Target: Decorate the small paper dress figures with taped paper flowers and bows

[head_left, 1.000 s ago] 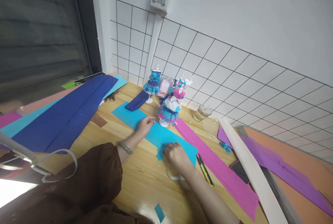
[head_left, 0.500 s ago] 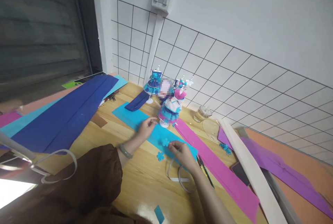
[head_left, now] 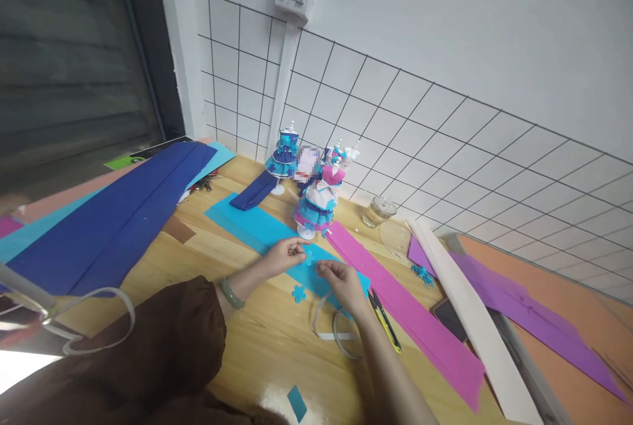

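Observation:
A small light-blue paper flower (head_left: 310, 257) is between my two hands, above a bright blue paper strip (head_left: 262, 230). My right hand (head_left: 342, 285) pinches its right side between thumb and fingertips. From the other side my left hand (head_left: 285, 255), with a bangle on the wrist, has its fingers closed at the flower's edge. On the wood just below lies another blue paper flower (head_left: 299, 294). Behind the hands stands a miniature dress form (head_left: 319, 204) in a pink, white and blue paper dress.
A second dress form (head_left: 283, 156) stands farther back, near a glass cup (head_left: 378, 211). Pink paper (head_left: 410, 319) and a yellow-black cutter (head_left: 386, 321) lie to the right, dark blue paper (head_left: 113, 214) to the left. Tape rolls (head_left: 346, 333) sit under my right forearm.
My left hand has moved right and down to the flower, its fingers closing at the edge. The flower in my right hand has shifted slightly up and left. The view has moved a little.

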